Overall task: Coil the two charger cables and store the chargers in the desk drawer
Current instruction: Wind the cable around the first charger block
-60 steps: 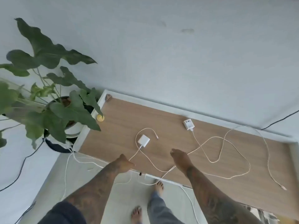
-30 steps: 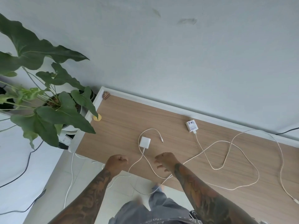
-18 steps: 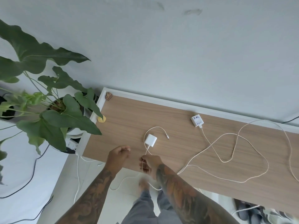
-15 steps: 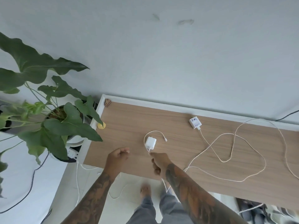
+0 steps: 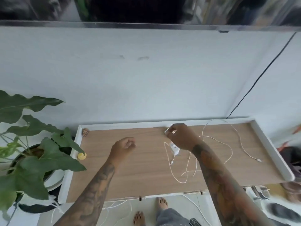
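Head view: right hand (image 5: 180, 136) over the far middle of the wooden desk top (image 5: 130, 173), fingers curled, pinching a small white charger (image 5: 169, 131) at the fingertips near the back rim. Second white charger (image 5: 174, 148) dangling just below the same hand, against the heel of the palm; cannot tell whether gripped or only hanging by its lead. Short white cable (image 5: 170, 162) looping down from that charger across the desk toward the near edge, plug end lying free beside it. Longer white cable (image 5: 228, 144) sprawled in loose, uncoiled loops over the right half of the desk, its far connector (image 5: 258, 160) resting near the right rim. Left hand (image 5: 124, 148) hovering above the desk's middle, well apart from both chargers, fingers loosely curled and holding nothing. Small yellow object (image 5: 82, 156) at the left edge, brown object (image 5: 85, 132) in the back left corner. Leafy potted plant (image 5: 32, 152) beside the desk on the left. Black wire (image 5: 260, 75) running down the pale wall. Bare feet (image 5: 161, 203) on the floor below the near edge.
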